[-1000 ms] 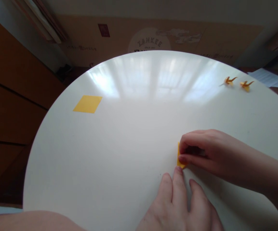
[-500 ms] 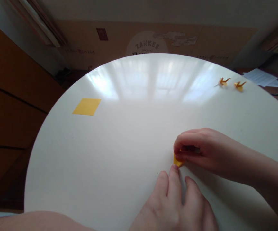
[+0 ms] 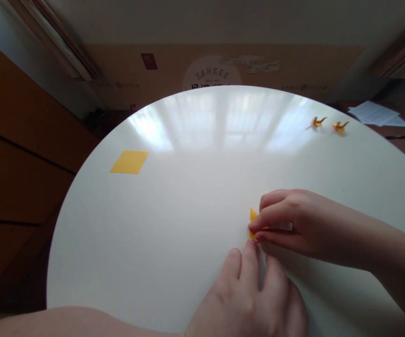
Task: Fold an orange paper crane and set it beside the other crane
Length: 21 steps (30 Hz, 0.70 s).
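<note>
A small folded piece of yellow origami paper (image 3: 253, 216) lies on the white table, its upper tip pointing away from me. My right hand (image 3: 290, 217) reaches in from the right with index finger and thumb closed on the paper, covering much of it. Below it, my left hand (image 3: 251, 295) rests on the table with fingers stretched forward. One of its fingertips touches the paper's lower end. How the folds run under the fingers is hidden.
A flat yellow paper sheet (image 3: 129, 162) lies on the left of the round white table (image 3: 174, 210). Two folded yellow paper cranes (image 3: 318, 123) stand near the far right edge. Beyond that edge are printed sheets (image 3: 378, 113) and a dark pen (image 3: 396, 137).
My right index finger has come down across the folded paper, and the paper's upper tip now shows. My left hand stays at its lower end. The view has shifted slightly.
</note>
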Available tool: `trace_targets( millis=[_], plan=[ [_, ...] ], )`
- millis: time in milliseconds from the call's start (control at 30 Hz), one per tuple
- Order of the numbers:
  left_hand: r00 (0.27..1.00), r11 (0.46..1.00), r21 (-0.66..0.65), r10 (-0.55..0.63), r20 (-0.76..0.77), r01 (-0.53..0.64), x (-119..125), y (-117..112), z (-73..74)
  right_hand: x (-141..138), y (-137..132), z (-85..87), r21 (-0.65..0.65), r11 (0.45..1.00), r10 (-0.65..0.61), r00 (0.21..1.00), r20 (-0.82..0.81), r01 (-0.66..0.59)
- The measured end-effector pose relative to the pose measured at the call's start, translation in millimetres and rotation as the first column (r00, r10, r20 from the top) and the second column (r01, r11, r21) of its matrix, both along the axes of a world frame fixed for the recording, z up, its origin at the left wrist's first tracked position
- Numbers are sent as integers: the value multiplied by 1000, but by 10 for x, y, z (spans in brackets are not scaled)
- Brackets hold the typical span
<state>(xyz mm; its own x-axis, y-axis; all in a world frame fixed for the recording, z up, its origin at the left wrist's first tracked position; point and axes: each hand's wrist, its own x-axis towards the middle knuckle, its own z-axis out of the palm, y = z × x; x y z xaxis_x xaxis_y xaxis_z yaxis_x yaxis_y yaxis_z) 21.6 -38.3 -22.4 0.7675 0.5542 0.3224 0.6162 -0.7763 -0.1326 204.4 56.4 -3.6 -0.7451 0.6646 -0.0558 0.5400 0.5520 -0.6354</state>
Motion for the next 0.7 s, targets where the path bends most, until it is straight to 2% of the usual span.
trace_targets(
  millis=[200,300,567,700],
  plan=[
    [1000,1000,15,-8,6,8,7,-4,-11,-62,-41,42,92,995,-33,998,48,29],
    [1000,1000,-6,-2,29,2,11,-6,-11,-53,-36,41,96,995,-34,994,102,25],
    [999,998,-55,-14,49,17,3,-5,-20,72,58,-8,-66,998,2,996,88,4],
    [998,997,-77,-22,61,27,-5,1,-38,111,81,12,-91,996,21,994,104,-12]
  ],
)
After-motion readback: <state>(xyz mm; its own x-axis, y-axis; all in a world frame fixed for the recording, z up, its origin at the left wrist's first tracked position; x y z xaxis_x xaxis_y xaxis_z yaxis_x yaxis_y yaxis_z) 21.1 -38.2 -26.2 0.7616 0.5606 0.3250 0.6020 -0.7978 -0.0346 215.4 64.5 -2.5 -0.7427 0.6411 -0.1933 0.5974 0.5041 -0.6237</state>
